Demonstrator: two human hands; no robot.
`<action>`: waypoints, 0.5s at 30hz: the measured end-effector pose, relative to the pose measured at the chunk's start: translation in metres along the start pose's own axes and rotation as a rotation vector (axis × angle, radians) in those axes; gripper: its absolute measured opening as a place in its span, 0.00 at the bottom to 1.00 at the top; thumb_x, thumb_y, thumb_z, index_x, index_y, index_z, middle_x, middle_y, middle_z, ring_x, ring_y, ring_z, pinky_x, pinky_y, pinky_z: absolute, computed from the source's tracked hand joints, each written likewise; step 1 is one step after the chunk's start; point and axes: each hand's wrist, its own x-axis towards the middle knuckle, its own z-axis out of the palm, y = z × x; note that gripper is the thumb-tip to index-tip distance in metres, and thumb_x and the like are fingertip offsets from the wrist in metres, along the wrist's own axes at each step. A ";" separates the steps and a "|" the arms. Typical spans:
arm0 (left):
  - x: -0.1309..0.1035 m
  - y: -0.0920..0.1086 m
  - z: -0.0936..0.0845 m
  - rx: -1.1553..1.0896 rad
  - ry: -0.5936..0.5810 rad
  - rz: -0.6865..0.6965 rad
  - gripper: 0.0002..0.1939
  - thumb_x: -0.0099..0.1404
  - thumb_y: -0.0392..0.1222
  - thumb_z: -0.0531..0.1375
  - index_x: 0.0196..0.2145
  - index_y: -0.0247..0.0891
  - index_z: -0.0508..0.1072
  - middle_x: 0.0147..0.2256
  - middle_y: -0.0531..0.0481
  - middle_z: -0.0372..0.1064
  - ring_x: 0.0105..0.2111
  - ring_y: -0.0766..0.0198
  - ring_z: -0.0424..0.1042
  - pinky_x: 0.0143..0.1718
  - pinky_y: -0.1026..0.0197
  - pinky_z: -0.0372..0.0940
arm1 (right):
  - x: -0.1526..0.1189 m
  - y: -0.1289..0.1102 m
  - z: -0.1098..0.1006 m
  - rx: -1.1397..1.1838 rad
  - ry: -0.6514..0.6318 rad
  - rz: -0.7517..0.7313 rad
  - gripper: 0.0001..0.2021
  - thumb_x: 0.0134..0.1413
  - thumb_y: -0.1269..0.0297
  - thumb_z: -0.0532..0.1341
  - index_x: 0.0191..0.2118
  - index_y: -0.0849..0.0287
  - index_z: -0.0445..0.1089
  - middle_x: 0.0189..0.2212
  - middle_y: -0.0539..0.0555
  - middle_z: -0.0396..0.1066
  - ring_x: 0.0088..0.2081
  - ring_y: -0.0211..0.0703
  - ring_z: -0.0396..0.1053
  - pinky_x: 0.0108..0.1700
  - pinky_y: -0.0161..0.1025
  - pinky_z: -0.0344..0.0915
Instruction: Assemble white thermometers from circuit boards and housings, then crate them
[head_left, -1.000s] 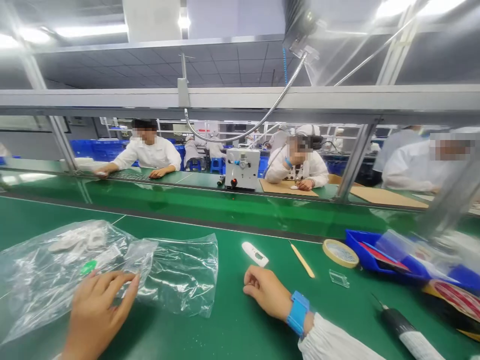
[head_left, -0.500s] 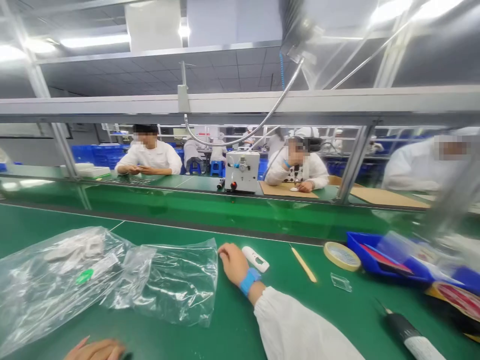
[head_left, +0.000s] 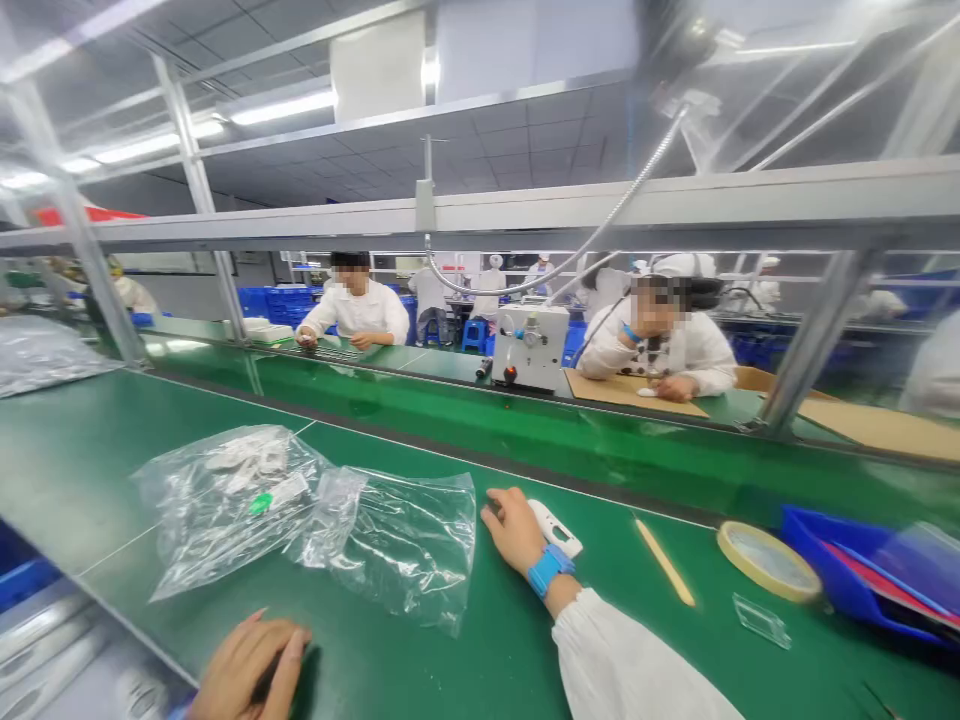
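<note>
White plastic shell: we see it point(head_left: 545, 516) lying on the green bench point(head_left: 420, 680), just beyond the right hand, which covers part of its near side.
Right hand: ours point(head_left: 516, 530) rests low, fingers bent, thumb and forefinger slightly apart with nothing visible between them; we cannot tell whether its side touches the shell.
Left hand: ours point(head_left: 251, 665) is at the near edge, loosely curled, thumb away from the fingers, no item showing.
Clear plastic bag: it point(head_left: 405, 540) lies left of the right hand, with white parts point(head_left: 247, 452) and a green sticker point(head_left: 261, 503) at its far end.
Just changed: over the last second our left hand has left the bag, and our right hand has moved from the shell's near end to its left side. We judge that neither hand is handling the bag now.
Right of the shell: a yellow-handled pick point(head_left: 666, 565), a tape roll point(head_left: 742, 568), a small clear piece point(head_left: 761, 620) and a blue tray point(head_left: 840, 590).
Across the bench: two co-workers in white, one at left point(head_left: 360, 310), one at right point(head_left: 667, 335).
Hard to make out: our left palm is hidden and its wrist cut off; a thin tool tip point(head_left: 877, 700) is cropped at lower right; the bagged parts blur together.
</note>
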 end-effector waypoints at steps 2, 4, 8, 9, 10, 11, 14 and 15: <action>0.002 0.010 -0.002 -0.017 0.003 -0.081 0.05 0.58 0.39 0.55 0.28 0.41 0.71 0.27 0.52 0.73 0.31 0.61 0.71 0.45 0.55 0.61 | -0.001 -0.001 -0.002 -0.017 -0.039 -0.032 0.10 0.57 0.63 0.56 0.43 0.60 0.65 0.43 0.54 0.66 0.39 0.42 0.67 0.40 0.45 0.66; 0.004 0.020 -0.003 -0.053 -0.019 -0.135 0.06 0.59 0.38 0.55 0.28 0.41 0.71 0.26 0.53 0.72 0.30 0.63 0.70 0.46 0.55 0.60 | 0.000 -0.001 -0.003 -0.037 -0.070 -0.056 0.08 0.57 0.63 0.56 0.41 0.61 0.66 0.41 0.54 0.67 0.38 0.41 0.67 0.40 0.44 0.66; 0.010 0.034 -0.004 -0.098 0.058 -0.226 0.10 0.61 0.37 0.51 0.25 0.39 0.69 0.24 0.52 0.69 0.27 0.64 0.68 0.42 0.56 0.61 | 0.005 -0.001 -0.004 -0.064 -0.100 -0.093 0.06 0.57 0.65 0.56 0.37 0.61 0.67 0.38 0.52 0.68 0.39 0.41 0.67 0.42 0.45 0.64; 0.011 0.036 -0.005 -0.100 0.064 -0.236 0.11 0.61 0.37 0.50 0.24 0.39 0.69 0.23 0.52 0.68 0.27 0.64 0.68 0.39 0.57 0.61 | 0.006 -0.001 -0.004 -0.067 -0.101 -0.094 0.05 0.57 0.66 0.56 0.36 0.61 0.67 0.38 0.52 0.68 0.40 0.42 0.66 0.43 0.45 0.64; 0.012 0.037 -0.005 -0.098 0.066 -0.242 0.11 0.61 0.37 0.50 0.24 0.39 0.68 0.23 0.52 0.68 0.26 0.64 0.67 0.36 0.58 0.62 | 0.006 -0.001 -0.003 -0.068 -0.100 -0.087 0.05 0.57 0.67 0.56 0.35 0.61 0.68 0.37 0.52 0.68 0.40 0.42 0.66 0.44 0.46 0.63; 0.013 0.038 -0.006 -0.095 0.059 -0.239 0.11 0.61 0.37 0.50 0.23 0.39 0.68 0.22 0.52 0.67 0.25 0.64 0.66 0.33 0.60 0.62 | 0.007 0.000 -0.003 -0.067 -0.097 -0.073 0.05 0.58 0.67 0.55 0.35 0.61 0.68 0.36 0.52 0.68 0.40 0.41 0.66 0.45 0.46 0.62; 0.015 0.039 -0.007 -0.070 0.037 -0.207 0.12 0.61 0.35 0.50 0.22 0.39 0.66 0.20 0.52 0.66 0.23 0.65 0.65 0.26 0.62 0.61 | 0.011 0.003 -0.003 -0.050 -0.097 0.007 0.06 0.58 0.68 0.55 0.33 0.61 0.67 0.34 0.51 0.68 0.38 0.40 0.66 0.44 0.44 0.63; 0.015 0.039 -0.007 -0.052 0.035 -0.197 0.12 0.61 0.35 0.50 0.21 0.39 0.66 0.20 0.53 0.66 0.23 0.65 0.65 0.26 0.62 0.61 | 0.016 0.004 -0.003 -0.033 -0.104 0.039 0.06 0.58 0.67 0.55 0.32 0.61 0.67 0.33 0.51 0.68 0.37 0.39 0.67 0.42 0.43 0.64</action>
